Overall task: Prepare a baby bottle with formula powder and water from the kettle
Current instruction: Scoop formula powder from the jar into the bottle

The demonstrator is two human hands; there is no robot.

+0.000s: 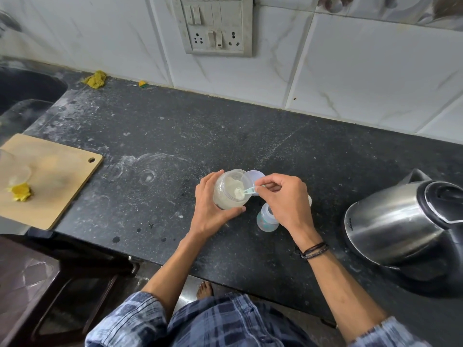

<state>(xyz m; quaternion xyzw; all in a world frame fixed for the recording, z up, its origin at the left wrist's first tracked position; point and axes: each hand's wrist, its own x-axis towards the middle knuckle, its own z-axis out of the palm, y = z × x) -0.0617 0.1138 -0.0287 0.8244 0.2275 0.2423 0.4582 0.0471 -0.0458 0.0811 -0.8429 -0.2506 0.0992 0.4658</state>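
The left hand (213, 211) curls round a tilted clear plastic jar (231, 189) of pale, clumpy powder (226, 201); the right hand (285, 199) pinches a small translucent scoop (244, 192) dipped in its mouth. The rounded, seemingly empty baby bottle (267, 218) stands open on the speckled black counter (175, 146), just below the right hand.

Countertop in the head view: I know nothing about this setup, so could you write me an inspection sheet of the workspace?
Surface: dark stone countertop, smeared with white marks.
Job's things: formula jar tilted, powder inside; scoop dipped into its mouth; baby bottle upright, uncapped; lid behind the jar; kettle at right, closed.
Clutter: cutting board with a yellow scrap; yellow cloth and sponge by the wall.
Grips: left hand holds the jar; right hand pinches the scoop's handle.
Cables: nothing seen.
Surroundings: tiled wall, switch panel, sink at left.
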